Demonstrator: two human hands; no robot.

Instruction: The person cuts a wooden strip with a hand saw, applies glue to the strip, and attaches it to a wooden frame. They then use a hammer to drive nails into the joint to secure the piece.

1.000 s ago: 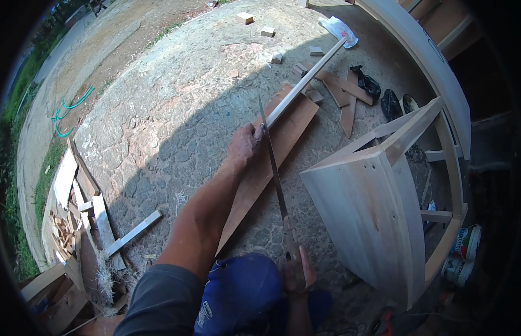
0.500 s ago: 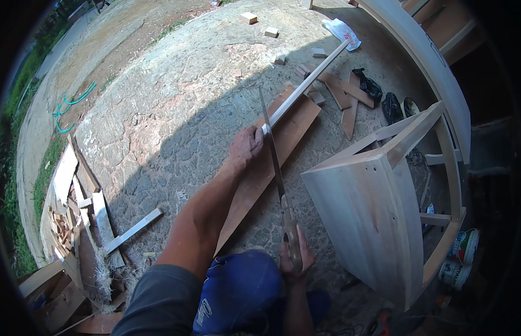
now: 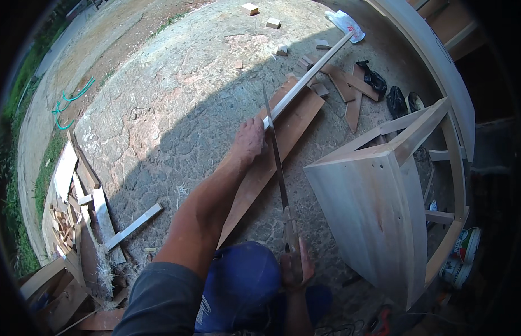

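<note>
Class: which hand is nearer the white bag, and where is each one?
Left. The left hand, on the pale strip, is below-left of the white bag in the picture; the right hand, gripping the saw handle, is farther below.

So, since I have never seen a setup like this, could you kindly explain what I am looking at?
Of course. There is no machine: these are a person's bare hands, seen from above by the left of two wide cameras worn on the head. That lens makes straight edges bend near the rim. The left hand grips the near end of a pale wooden strip above a brown board. The right hand holds a handsaw, whose blade crosses the strip in this view. On the rough ground, a wooden frame stands at right and wood scraps lie at left.
</note>
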